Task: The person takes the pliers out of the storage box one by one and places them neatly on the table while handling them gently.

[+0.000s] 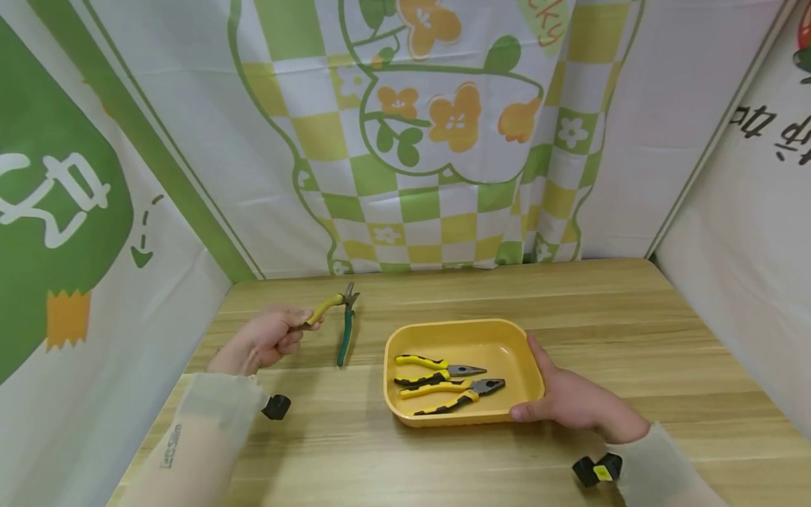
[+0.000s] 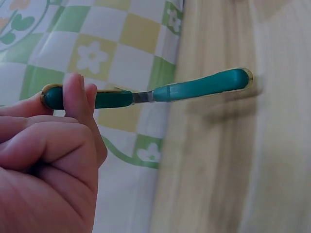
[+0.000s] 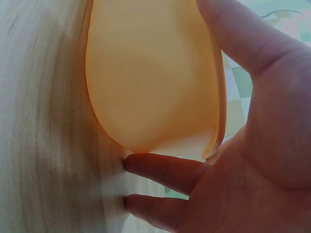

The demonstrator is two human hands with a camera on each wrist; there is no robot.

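Note:
My left hand [image 1: 275, 338] pinches one handle of a pair of pliers [image 1: 348, 334] between thumb and fingers. The handles are green and yellow and spread apart, and the metal jaws point toward the back wall. In the left wrist view, the free green handle [image 2: 204, 86] sticks out over the wood. My right hand [image 1: 573, 399] holds the right end of a yellow plastic tray [image 1: 459, 421], thumb at the front corner and fingers around the far side. Inside the tray lie needle-nose pliers [image 1: 465, 370] and combination pliers [image 1: 488, 386], both with yellow-and-black handles.
The tray stands on a wood-grain table [image 1: 329, 451]. A patterned cloth [image 1: 437, 218] hangs behind the table's back edge, with printed side panels [image 1: 184, 296] at left and right. Small black devices [image 1: 277, 406] sit by both wrists.

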